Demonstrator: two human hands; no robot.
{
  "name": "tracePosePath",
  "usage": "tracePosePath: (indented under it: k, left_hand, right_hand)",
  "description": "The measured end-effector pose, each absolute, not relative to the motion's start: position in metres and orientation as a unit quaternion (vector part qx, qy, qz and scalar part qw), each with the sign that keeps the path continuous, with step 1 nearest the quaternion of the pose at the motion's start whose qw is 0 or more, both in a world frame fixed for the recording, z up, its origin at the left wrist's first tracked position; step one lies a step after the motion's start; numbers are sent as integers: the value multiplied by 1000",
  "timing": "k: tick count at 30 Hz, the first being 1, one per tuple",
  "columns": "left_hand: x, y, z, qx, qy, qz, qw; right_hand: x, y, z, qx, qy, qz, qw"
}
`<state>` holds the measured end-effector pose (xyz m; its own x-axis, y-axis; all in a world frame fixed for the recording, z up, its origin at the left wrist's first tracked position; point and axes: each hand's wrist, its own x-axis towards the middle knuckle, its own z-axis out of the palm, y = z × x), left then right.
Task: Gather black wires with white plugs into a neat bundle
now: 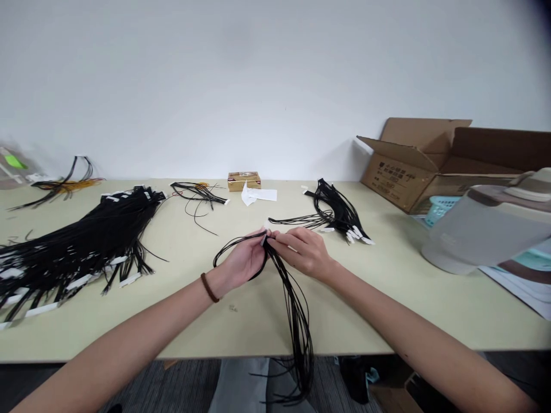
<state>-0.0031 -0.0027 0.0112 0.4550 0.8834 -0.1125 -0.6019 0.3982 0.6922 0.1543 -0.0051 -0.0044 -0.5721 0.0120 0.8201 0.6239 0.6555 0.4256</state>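
Note:
My left hand (243, 262) and my right hand (303, 250) meet over the middle of the pale table (387, 298). Both are closed on the top end of a bundle of thin black cables (297, 321). The bundle loops to the left of my left hand and hangs down over the table's front edge towards the floor. A brown band sits on my left wrist. The fingertips pinch together where the cables are gathered.
A large heap of black cables with white tags (73, 246) covers the left of the table. A smaller tagged pile (340, 215) lies behind my right hand. A small brown box (244, 180), an open cardboard carton (434, 163) and a white jug (486, 229) stand further off.

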Motion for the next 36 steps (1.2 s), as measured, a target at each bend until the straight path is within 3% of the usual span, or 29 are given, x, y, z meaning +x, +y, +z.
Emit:
tracePosePath:
  k: [5,11,15,18,21,26,30,36]
  left_hand:
    - [-5,0,12,286,236,485,792]
    - [-9,4,8,289,255,521,761]
    - [-11,6,5,293,256,534,751]
    - [-10,6,5,287,267,539,745]
    - [-10,4,7,287,274,537,744]
    - [-8,3,5,284,267,530,753]
    - [-6,1,2,297,257,518,760]
    - [-1,-4,5,303,258,517,758]
  right_hand:
    - [147,-14,-1,-264,-808,-165,500]
    - [145,-25,28,-324,-604,197,701]
    - [173,-8,44,-305,-439,269,801]
    - [196,5,49,-337,-385,221,830]
    - [200,4,48,-388,-432,73,811]
    - [170,-16,31,-345,-690,-197,605]
    - [153,-18,12,-273,-768,-264,516]
    - [158,-8,2,-273,-779,-287,485]
